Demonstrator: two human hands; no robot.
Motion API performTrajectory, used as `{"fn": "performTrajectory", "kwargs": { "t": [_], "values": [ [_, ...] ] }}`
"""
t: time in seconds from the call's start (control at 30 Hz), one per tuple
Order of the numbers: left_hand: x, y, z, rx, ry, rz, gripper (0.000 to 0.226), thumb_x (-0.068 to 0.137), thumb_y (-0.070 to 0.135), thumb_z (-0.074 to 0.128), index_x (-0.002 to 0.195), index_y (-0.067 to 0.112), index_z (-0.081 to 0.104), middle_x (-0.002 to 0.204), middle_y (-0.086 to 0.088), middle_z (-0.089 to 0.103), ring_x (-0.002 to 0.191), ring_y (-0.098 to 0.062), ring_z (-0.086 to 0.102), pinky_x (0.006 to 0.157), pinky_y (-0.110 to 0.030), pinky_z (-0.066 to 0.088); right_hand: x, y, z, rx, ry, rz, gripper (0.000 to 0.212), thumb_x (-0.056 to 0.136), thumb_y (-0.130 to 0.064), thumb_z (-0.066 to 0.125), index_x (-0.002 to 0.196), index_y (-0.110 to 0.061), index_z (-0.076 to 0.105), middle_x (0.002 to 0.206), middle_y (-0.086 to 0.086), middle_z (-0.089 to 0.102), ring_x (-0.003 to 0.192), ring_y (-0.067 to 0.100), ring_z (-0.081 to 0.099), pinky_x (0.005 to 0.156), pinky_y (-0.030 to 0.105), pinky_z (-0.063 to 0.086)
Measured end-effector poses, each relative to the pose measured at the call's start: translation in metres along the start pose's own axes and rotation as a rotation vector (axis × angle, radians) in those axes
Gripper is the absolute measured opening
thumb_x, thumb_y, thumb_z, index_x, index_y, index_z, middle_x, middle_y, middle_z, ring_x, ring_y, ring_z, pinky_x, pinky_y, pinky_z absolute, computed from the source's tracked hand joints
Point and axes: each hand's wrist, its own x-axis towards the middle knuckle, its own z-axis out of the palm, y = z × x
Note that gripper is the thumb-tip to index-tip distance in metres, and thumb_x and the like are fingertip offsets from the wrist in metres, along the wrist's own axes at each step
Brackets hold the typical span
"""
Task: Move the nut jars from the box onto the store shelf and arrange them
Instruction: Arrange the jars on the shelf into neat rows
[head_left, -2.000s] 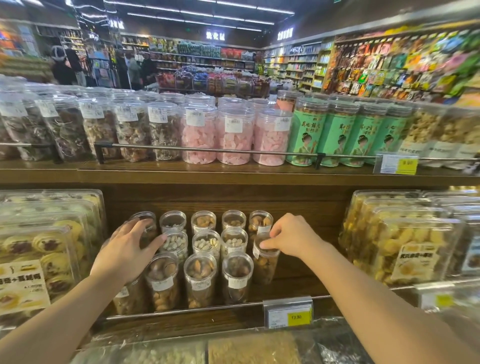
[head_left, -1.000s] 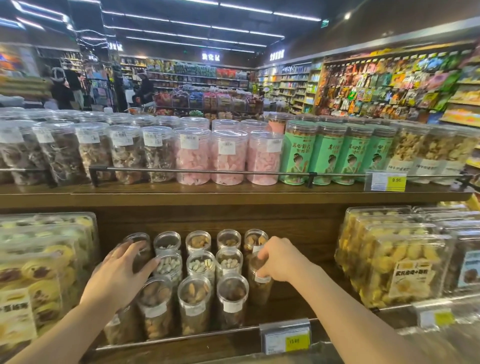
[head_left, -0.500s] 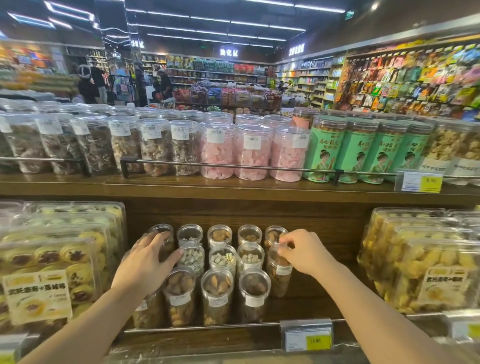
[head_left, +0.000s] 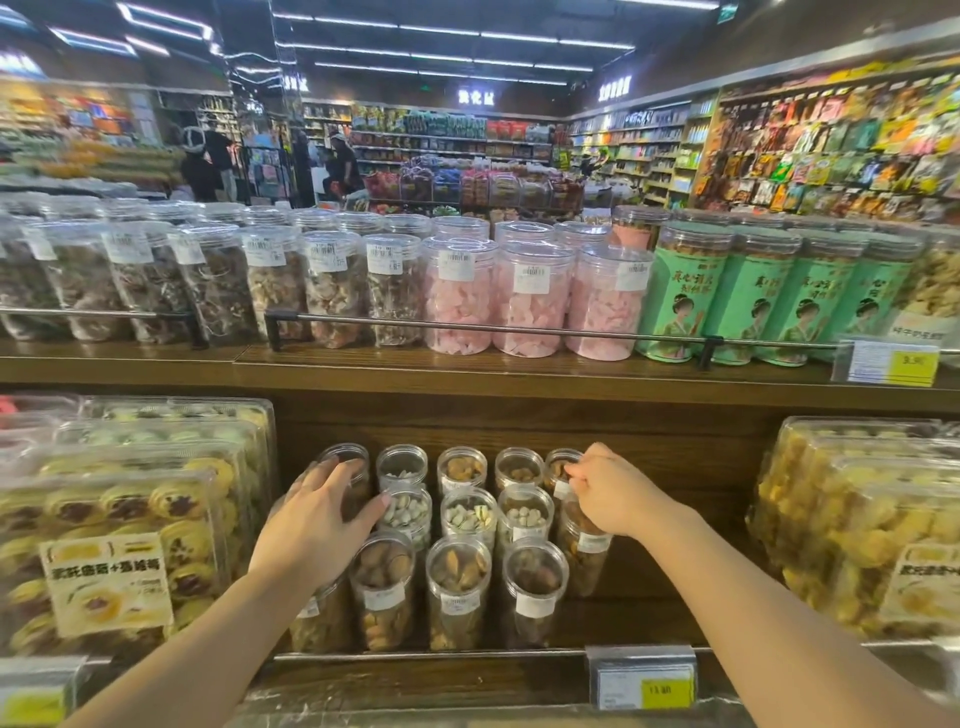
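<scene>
Lower store shelf (head_left: 675, 613) of dark wood, behind a thin front rail (head_left: 415, 656) that serves as landmark. Behind the rail stands a block of clear nut jars (head_left: 457, 592): about five columns by three rows, some fifteen counted, though the left column is partly hidden. The supply box is out of view, so the remaining stock cannot be judged; placement appears largely done, with aligning in progress. Left hand (head_left: 317, 525), far-left of the block, rests with fingers (head_left: 374, 506) spread over two lids. Right hand (head_left: 605, 496), at the block's right column, has fingers curled, pinching the top of a middle-row jar (head_left: 584, 561). One price tag (head_left: 641, 685) hangs on the rail.
</scene>
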Motion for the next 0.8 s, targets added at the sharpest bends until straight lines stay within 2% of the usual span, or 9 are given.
{"fn": "performTrajectory", "kwargs": {
  "t": [0.1, 0.2, 0.3, 0.37, 0.5, 0.67, 0.73, 0.8],
  "values": [
    [-0.001, 0.002, -0.001, -0.002, 0.002, -0.006, 0.073, 0.091, 0.079, 0.038, 0.152, 0.038, 0.038, 0.157, 0.007, 0.043, 0.147, -0.022, 0.036, 0.117, -0.047, 0.036, -0.011, -0.009, 0.001, -0.013, 0.036, -0.012, 0.047, 0.109, -0.032, 0.037, 0.155, -0.02, 0.041, 0.151, 0.001, 0.038, 0.135, 0.023, 0.038, 0.113, 0.041, 0.037],
    [-0.001, 0.002, -0.001, -0.008, -0.005, -0.013, 0.07, 0.093, 0.075, 0.039, 0.152, 0.038, 0.038, 0.158, 0.007, 0.041, 0.149, -0.021, 0.033, 0.12, -0.047, 0.034, -0.045, -0.045, 0.01, 0.077, 0.126, -0.12, 0.054, 0.108, -0.046, 0.032, 0.159, -0.026, 0.033, 0.165, -0.002, 0.026, 0.151, 0.025, 0.021, 0.123, 0.043, 0.02],
    [-0.002, 0.004, -0.002, -0.03, -0.003, 0.001, 0.063, 0.099, 0.066, 0.034, 0.154, 0.035, 0.038, 0.162, 0.005, 0.037, 0.152, -0.02, 0.027, 0.123, -0.045, 0.027, -0.077, -0.093, 0.029, 0.035, 0.013, -0.259, 0.066, 0.102, -0.066, 0.021, 0.161, -0.037, 0.018, 0.17, -0.008, 0.004, 0.156, 0.018, -0.006, 0.123, 0.045, -0.006],
    [-0.002, 0.007, -0.005, -0.067, 0.0, 0.014, 0.053, 0.105, 0.051, 0.03, 0.155, 0.034, 0.038, 0.164, 0.006, 0.034, 0.154, -0.018, 0.021, 0.124, -0.043, 0.02, -0.08, -0.109, 0.044, -0.034, -0.013, -0.275, 0.075, 0.095, -0.077, 0.014, 0.161, -0.041, 0.009, 0.169, -0.011, -0.006, 0.154, 0.015, -0.016, 0.119, 0.046, -0.015],
    [-0.005, 0.007, -0.008, -0.137, -0.027, 0.033, 0.052, 0.106, 0.034, 0.028, 0.157, 0.034, 0.034, 0.164, 0.008, 0.032, 0.155, -0.015, 0.017, 0.126, -0.04, 0.012, -0.075, -0.104, 0.067, -0.163, 0.062, -0.256, 0.079, 0.091, -0.082, 0.002, 0.16, -0.044, 0.001, 0.169, -0.009, -0.011, 0.152, 0.015, -0.022, 0.121, 0.052, -0.018],
    [0.003, 0.003, -0.01, -0.298, -0.066, -0.066, 0.057, 0.102, 0.022, 0.038, 0.157, 0.034, 0.03, 0.167, 0.006, 0.026, 0.157, -0.016, 0.002, 0.127, -0.043, 0.004, -0.075, -0.101, 0.075, -0.208, 0.116, -0.247, 0.072, 0.094, -0.078, -0.002, 0.159, -0.047, -0.001, 0.169, -0.01, -0.009, 0.153, 0.014, -0.021, 0.123, 0.05, -0.013],
    [0.005, 0.002, -0.018, -0.393, -0.058, -0.11, 0.06, 0.098, 0.013, 0.044, 0.153, 0.034, 0.037, 0.163, 0.005, 0.032, 0.157, -0.021, 0.007, 0.126, -0.047, 0.009, -0.075, -0.102, 0.074, -0.204, 0.117, -0.244, 0.071, 0.095, -0.077, -0.001, 0.159, -0.046, -0.001, 0.169, -0.01, -0.008, 0.153, 0.013, -0.019, 0.124, 0.049, -0.012],
    [0.002, -0.003, -0.03, -0.484, -0.025, -0.106, 0.06, 0.094, 0.004, 0.048, 0.147, 0.033, 0.045, 0.153, 0.005, 0.041, 0.15, -0.025, 0.027, 0.121, -0.046, 0.028, -0.076, -0.103, 0.073, -0.201, 0.122, -0.24, 0.071, 0.095, -0.076, -0.001, 0.159, -0.046, -0.001, 0.169, -0.011, -0.008, 0.153, 0.013, -0.018, 0.124, 0.049, -0.011]
  ]
}}
